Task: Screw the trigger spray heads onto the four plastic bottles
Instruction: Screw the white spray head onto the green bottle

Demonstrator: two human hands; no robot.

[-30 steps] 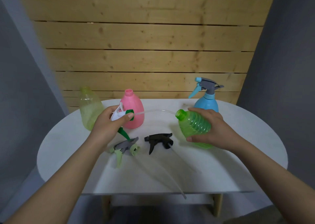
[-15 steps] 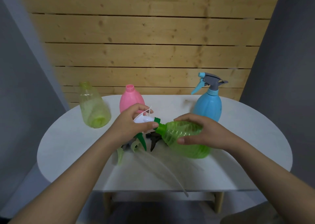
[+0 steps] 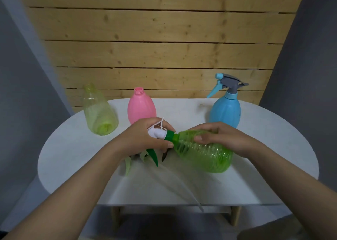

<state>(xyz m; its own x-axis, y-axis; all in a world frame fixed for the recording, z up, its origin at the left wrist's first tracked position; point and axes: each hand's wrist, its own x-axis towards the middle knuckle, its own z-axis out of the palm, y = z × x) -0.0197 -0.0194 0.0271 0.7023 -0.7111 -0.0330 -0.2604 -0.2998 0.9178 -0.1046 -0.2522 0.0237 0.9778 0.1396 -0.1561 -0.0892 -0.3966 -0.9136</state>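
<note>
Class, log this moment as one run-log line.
left hand grips white-and-green trigger spray head | right hand holds tilted green ribbed plastic bottle | head at neck | blue plastic bottle capped

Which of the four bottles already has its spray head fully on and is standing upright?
The blue bottle at back right, upright with a grey spray head. The pink and pale yellow bottles stand open.

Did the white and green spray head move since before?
Yes. The white and green trigger spray head moved right, away from the pink plastic bottle, onto the bright green bottle's neck.
</note>
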